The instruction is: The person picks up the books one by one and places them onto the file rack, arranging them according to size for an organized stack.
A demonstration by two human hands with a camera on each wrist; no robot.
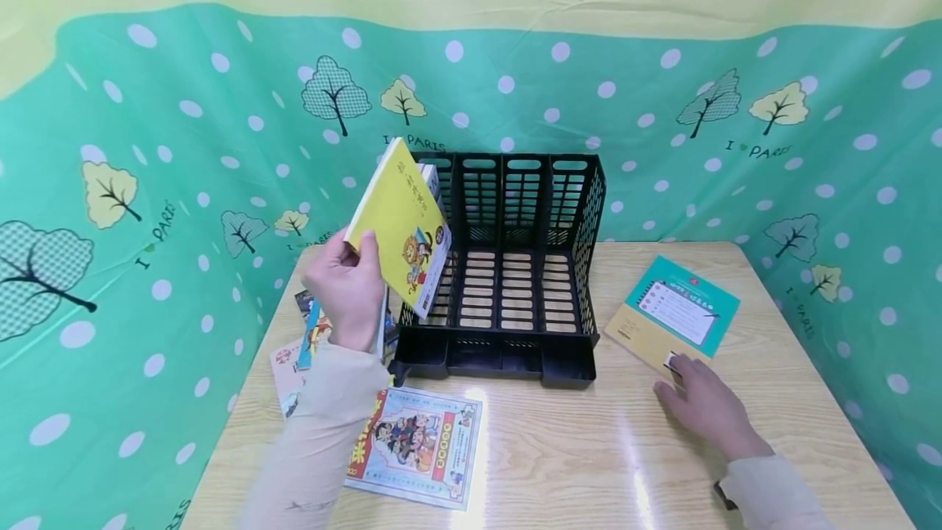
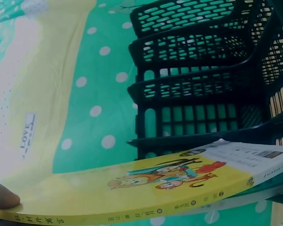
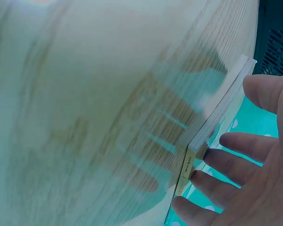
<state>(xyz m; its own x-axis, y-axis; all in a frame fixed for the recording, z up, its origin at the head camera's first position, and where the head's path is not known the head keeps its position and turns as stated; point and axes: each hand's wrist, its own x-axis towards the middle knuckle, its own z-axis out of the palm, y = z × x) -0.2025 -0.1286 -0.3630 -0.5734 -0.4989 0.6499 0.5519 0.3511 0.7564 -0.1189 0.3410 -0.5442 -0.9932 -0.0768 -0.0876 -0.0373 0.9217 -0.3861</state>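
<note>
As left hand (image 1: 347,291) grips yellow book (image 1: 401,231), bluish booklet (image 1: 414,444), head view only.

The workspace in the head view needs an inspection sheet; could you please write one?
Surface: wood-grain table, shiny in places.
Job's things: yellow book, raised and tilted; black rack; teal-and-tan book, flat.
Clutter: illustrated booklet in front; blue book and pink booklet at left, partly hidden.
Hands: left hand grips the yellow book; right hand reaches the teal-and-tan book's near edge, contact unclear.
Cables: nothing seen.
Surroundings: green dotted fabric.
</note>
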